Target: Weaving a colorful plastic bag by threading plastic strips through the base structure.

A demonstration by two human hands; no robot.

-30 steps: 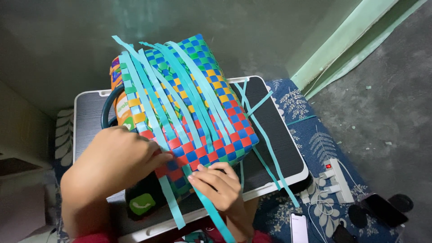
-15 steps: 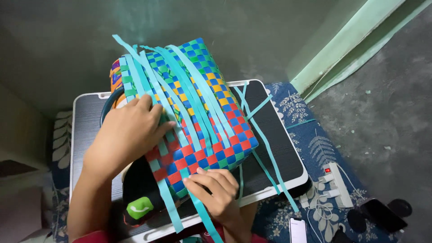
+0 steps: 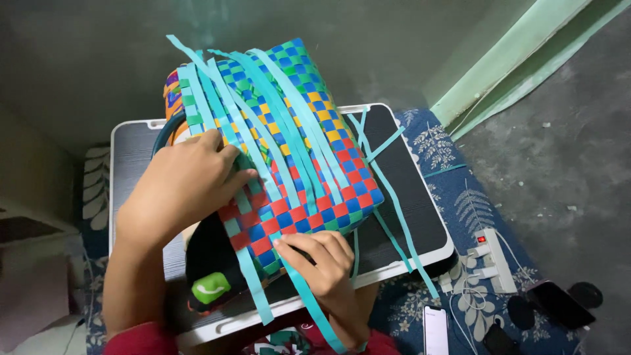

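Woven basket (image 3: 282,151) of chequered plastic strips in blue, red, green and yellow is shown lying on its side on a white lap table (image 3: 420,217), near the middle of the view, with loose teal strips (image 3: 296,138) fanned over its upper face and trailing off toward 5 and 6 o'clock. Compared with the view one second earlier, the left hand (image 3: 181,187) is seen to have been moved up from the basket's lower corner toward 11 o'clock, so that it now lies across the weave at the 9 o'clock side; a dark object bearing a green oval patch (image 3: 211,287), formerly covered, is thereby exposed at 7 o'clock. The right hand (image 3: 322,266) is found almost where it was, at the basket's 6 o'clock edge. The shift is judged to mean that the basket is being steadied higher up while a strip is worked at the lower edge.

Grip: the left hand is laid flat, fingers spread and unclenched, pressing on the weave and the strips without enclosing anything. The right hand is curled closed, its fingertips pinched on a teal strip at the basket's rim. A power strip (image 3: 493,260) and a phone (image 3: 435,329) are seen on the patterned blue mat (image 3: 447,151) at 4 to 5 o'clock.
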